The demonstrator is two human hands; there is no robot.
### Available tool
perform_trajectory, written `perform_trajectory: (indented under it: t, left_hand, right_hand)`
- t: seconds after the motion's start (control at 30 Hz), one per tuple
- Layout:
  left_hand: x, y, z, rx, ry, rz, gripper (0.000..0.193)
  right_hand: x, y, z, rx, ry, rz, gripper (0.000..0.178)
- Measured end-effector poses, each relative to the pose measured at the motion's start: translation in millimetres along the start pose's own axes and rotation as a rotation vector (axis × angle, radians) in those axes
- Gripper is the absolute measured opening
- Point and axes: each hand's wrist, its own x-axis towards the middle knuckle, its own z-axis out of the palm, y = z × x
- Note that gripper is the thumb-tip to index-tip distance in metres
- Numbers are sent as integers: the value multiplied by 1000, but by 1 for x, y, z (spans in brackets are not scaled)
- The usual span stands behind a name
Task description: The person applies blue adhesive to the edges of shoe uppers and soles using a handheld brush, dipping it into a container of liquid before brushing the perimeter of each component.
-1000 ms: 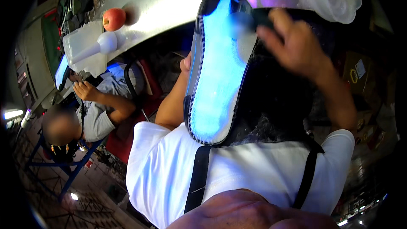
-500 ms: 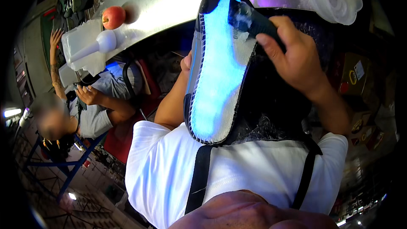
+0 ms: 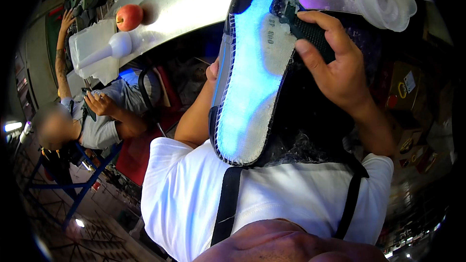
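Observation:
A shoe upper (image 3: 250, 77) stands in front of my chest with its pale stitched underside facing me. Blue light glows over much of that underside, and a black toe lies at the top. My left hand (image 3: 213, 70) grips the shoe's left side from behind; most of its fingers are hidden. In my right hand (image 3: 335, 63) is a dark brush (image 3: 310, 34), pinched between thumb and fingers. Its head rests at the upper right edge of the underside, beside a whitish smear and some printed marks.
Beyond the shoe runs a shiny metal bench (image 3: 194, 0). A red apple (image 3: 129, 17) and a white bulb with a long spout (image 3: 114, 48) sit on its left. Translucent plastic (image 3: 388, 7) lies far right. A co-worker (image 3: 104, 111) sits at left; boxes (image 3: 405, 87) stand at right.
My right hand has drawn the brush from the upper middle of the underside to its right edge, uncovering printed marks. The co-worker's raised arm has gone higher.

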Motion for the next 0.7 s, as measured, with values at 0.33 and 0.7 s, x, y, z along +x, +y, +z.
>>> perform_trajectory:
  t: [0.33,0.7]
  left_hand:
    - [-8,2,3,-17,7,5,91]
    - [-2,9,-2,-9,-1,-7,92]
  right_hand:
    - [-19,-35,-15,108,-465,-398,42]
    - [24,24,-24,-134,-254,-226,33]
